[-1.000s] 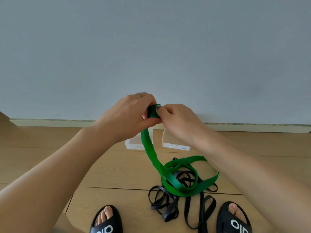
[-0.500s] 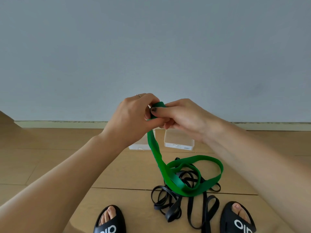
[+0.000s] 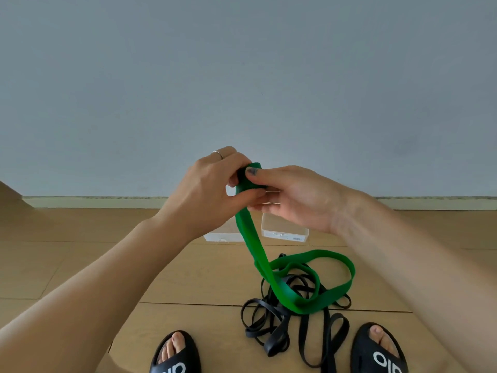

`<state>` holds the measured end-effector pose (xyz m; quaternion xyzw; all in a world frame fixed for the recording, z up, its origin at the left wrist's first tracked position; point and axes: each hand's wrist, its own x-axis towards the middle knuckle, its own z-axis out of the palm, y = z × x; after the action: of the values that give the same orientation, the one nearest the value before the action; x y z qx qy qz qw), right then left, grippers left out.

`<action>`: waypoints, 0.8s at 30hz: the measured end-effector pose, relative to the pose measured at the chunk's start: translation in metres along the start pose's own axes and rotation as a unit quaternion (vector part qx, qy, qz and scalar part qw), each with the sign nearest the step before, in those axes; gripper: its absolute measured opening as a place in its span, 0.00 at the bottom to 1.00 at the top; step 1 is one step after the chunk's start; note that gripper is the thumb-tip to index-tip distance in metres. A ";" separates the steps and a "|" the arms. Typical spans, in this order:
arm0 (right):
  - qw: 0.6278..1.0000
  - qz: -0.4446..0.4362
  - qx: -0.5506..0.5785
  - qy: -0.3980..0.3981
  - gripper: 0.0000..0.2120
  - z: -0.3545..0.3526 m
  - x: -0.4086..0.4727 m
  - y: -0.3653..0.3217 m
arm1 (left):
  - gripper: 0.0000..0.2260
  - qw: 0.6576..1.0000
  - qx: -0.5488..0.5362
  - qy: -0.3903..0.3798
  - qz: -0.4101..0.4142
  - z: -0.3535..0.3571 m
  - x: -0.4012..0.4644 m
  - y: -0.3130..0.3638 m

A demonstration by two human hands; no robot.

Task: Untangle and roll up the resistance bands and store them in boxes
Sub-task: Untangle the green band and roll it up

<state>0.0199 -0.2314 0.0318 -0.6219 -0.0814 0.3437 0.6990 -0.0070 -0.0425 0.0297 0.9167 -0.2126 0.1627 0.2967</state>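
Wall (image 3: pixel 242 76): plain, pale blue-grey, matte, filling the upper half of the view. Faint darker smudges show toward the right side. Light is soft and even, with no hard shadows on it.

Skirting board (image 3: pixel 107 202): low, pale cream, running along the foot of the wall from left to right, with a thin darker line along its top edge.

Floor (image 3: pixel 80 265): light brown wood-look planks, laid lengthwise across the view, with narrow dark seams between boards. Surface is smooth with a dull sheen.

Far left edge: a brown slanted surface (image 3: pixel 8 191) rises against the wall; what it is cannot be told.
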 end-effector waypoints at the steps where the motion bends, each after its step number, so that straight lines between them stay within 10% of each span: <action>1: 0.999 0.009 -0.038 0.009 0.18 -0.001 -0.001 -0.001 | 0.12 1.000 0.017 -0.013 0.013 -0.001 0.000 0.000; 11: 0.934 -0.019 -0.258 0.248 0.20 0.024 -0.003 0.004 | 0.16 0.981 0.148 -0.046 0.119 0.003 0.007 -0.002; 24: 0.989 0.042 0.088 0.110 0.05 0.005 -0.004 -0.006 | 0.10 0.994 -0.075 -0.028 -0.070 0.006 0.002 -0.007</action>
<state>0.0165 -0.2291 0.0395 -0.5952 0.0531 0.3082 0.7402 -0.0007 -0.0417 0.0221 0.9085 -0.1676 0.0991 0.3696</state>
